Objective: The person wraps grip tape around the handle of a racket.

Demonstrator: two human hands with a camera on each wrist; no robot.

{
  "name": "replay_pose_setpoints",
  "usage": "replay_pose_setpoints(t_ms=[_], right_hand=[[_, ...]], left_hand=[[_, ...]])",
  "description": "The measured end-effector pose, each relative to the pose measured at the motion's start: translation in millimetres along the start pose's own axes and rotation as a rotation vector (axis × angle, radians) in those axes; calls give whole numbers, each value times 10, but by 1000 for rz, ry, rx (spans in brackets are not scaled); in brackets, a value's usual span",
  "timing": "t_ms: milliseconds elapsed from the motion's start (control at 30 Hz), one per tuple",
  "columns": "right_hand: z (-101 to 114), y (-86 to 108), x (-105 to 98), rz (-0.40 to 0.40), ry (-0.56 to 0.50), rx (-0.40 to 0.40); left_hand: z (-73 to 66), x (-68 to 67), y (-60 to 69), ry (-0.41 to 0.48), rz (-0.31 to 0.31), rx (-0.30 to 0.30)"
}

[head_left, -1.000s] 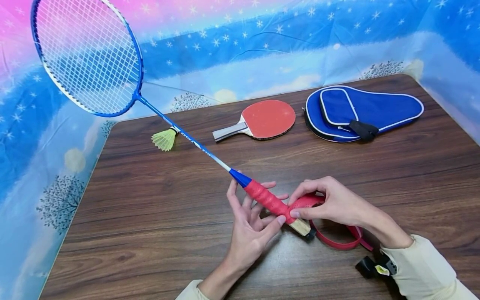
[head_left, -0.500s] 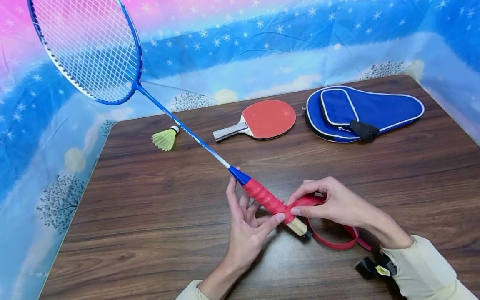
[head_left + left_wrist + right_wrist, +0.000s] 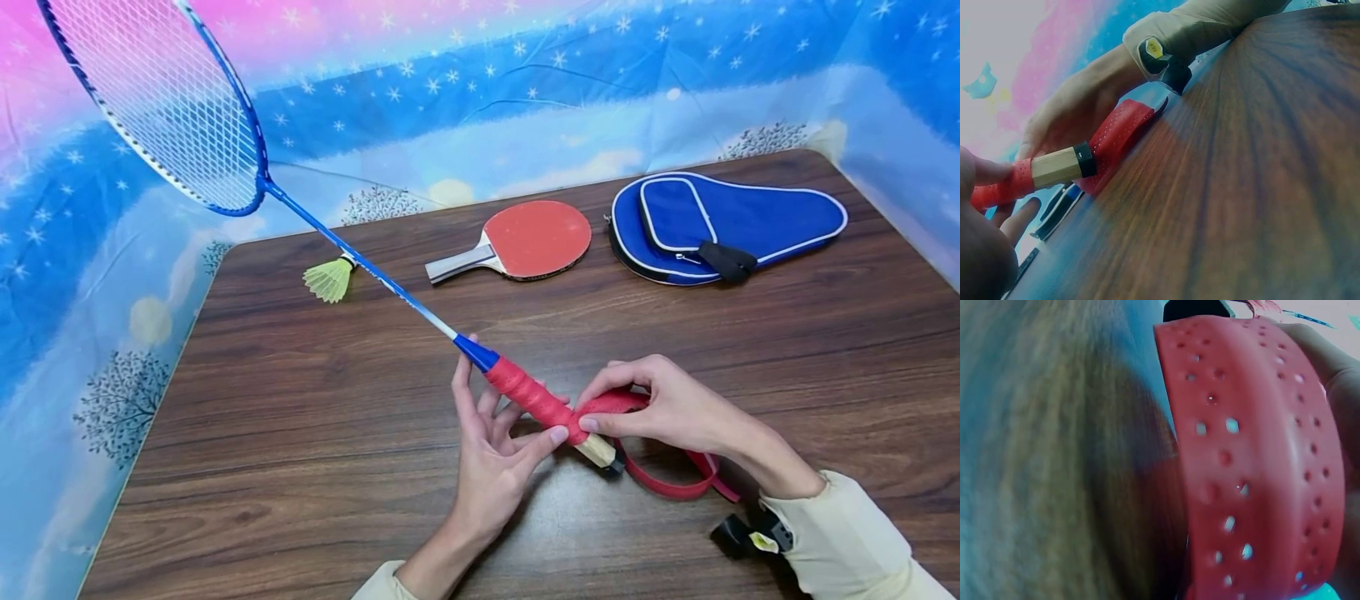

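A blue and white badminton racket (image 3: pixel 405 297) slants across the head view, its head raised at the upper left. Red perforated tape (image 3: pixel 528 394) is wound round most of its handle; bare wood (image 3: pixel 596 450) and a black end cap show below. My left hand (image 3: pixel 498 471) holds the wrapped handle from beneath, thumb on the tape near its lower edge. With thumb and index finger my right hand (image 3: pixel 675 408) pinches the tape beside the handle. The loose tape (image 3: pixel 671 489) curls under that hand, and in the right wrist view the red strip (image 3: pixel 1254 456) fills much of the picture.
Behind the hands on the brown table (image 3: pixel 300 417) lie a yellow shuttlecock (image 3: pixel 328 279), a red table tennis paddle (image 3: pixel 537 239) and a blue case (image 3: pixel 780 218) with white piping. A patterned cloth (image 3: pixel 480 83) hangs behind the table. A black device (image 3: pixel 735 535) sits at the right wrist.
The racket head has shifted left and appears narrower, as the racket has turned slightly about its shaft. Both hands keep nearly the same places on the handle and tape.
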State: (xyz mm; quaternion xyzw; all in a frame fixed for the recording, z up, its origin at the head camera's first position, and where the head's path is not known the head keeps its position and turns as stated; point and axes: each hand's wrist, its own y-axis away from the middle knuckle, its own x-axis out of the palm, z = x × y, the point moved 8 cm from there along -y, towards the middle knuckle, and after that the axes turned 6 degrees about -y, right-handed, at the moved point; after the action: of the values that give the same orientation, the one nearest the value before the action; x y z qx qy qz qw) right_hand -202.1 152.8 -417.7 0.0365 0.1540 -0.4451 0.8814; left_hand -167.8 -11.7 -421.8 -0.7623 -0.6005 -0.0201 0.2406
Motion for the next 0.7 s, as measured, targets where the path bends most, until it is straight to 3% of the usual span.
replay_pose_setpoints(t_ms=[133,433,700], right_hand=[[-3,6,-10,-7,6,4],[-11,15,-14,-12,15,8],[2,1,-9,-2,18,-22]], left_hand=[[3,15,-5,7,12,-19],[-132,123,-21,15,60,10],[-132,105,-28,30,31,6]])
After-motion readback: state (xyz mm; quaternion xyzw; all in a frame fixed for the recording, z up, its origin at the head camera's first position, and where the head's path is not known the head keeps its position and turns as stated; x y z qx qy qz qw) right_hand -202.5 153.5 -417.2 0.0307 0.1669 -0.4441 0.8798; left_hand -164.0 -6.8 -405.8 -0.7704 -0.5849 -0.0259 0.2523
